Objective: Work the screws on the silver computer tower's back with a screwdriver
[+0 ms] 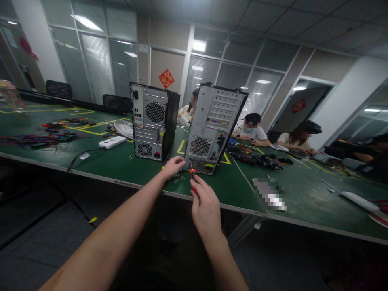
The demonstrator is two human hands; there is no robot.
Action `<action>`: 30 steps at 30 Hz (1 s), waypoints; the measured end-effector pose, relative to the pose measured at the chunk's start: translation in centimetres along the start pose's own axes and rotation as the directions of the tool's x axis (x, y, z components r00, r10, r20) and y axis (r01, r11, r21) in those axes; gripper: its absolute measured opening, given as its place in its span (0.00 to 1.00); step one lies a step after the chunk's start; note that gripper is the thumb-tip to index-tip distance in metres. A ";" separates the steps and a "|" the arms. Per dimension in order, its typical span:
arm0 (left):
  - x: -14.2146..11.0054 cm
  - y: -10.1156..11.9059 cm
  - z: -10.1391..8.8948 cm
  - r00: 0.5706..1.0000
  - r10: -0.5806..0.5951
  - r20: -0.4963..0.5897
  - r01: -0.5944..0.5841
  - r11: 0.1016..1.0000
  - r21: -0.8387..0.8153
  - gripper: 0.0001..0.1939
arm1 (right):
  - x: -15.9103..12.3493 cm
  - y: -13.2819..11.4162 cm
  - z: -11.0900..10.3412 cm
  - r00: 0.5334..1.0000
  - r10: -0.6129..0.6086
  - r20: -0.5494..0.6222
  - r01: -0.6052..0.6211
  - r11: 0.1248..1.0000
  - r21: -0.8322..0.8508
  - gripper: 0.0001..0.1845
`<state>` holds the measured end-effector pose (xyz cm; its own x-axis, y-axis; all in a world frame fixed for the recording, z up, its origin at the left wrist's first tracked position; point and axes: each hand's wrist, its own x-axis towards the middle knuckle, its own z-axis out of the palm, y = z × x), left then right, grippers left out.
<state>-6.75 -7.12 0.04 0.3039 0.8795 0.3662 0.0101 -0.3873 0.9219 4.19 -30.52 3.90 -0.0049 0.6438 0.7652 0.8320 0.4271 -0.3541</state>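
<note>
My right hand [206, 202] is closed around the red and black handle of a screwdriver [193, 173]. Its thin shaft points up at the lower left of the back panel of the right-hand computer tower [209, 113]; whether the tip sits on a screw is too small to tell. Beside that lower left edge is my left hand [174, 166], fingertips drawn together in a pinch; anything between them is hidden. A second computer tower [150, 121], darker and slimmer, stands upright to the left, its back panel also facing me.
Small screws [130, 157] lie before the left tower. Leftward are a white power strip [112, 142] and bundled coloured wires [39, 139]. Black cables [260, 157] and a pixelated flat object [269, 194] lie right. Co-workers, including a person in white [250, 131], sit across the green table [121, 169].
</note>
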 end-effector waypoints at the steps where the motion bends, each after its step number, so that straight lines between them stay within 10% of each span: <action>1: 0.0 0.0 0.0 1.000 0.000 0.000 0.000 1.000 0.000 0.18 | 0.0 0.0 -0.1 1.000 -0.018 0.016 0.019 1.000 -0.024 0.22; 18: -0.3 0.5 -0.1 1.000 -0.004 0.009 0.004 1.000 0.018 0.17 | 0.0 -0.1 0.6 0.986 0.160 -0.044 -0.149 0.970 0.194 0.12; 30: -0.4 0.6 0.0 1.000 -0.002 -0.001 0.002 1.000 -0.001 0.19 | 0.1 -0.2 -0.2 0.996 -0.044 0.072 0.046 0.999 -0.021 0.26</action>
<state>-6.91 -7.73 0.48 0.3029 0.8804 0.3648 0.0099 -0.3857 0.9226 4.16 -30.72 4.13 -0.0817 0.6682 0.7395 0.8421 0.4431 -0.3073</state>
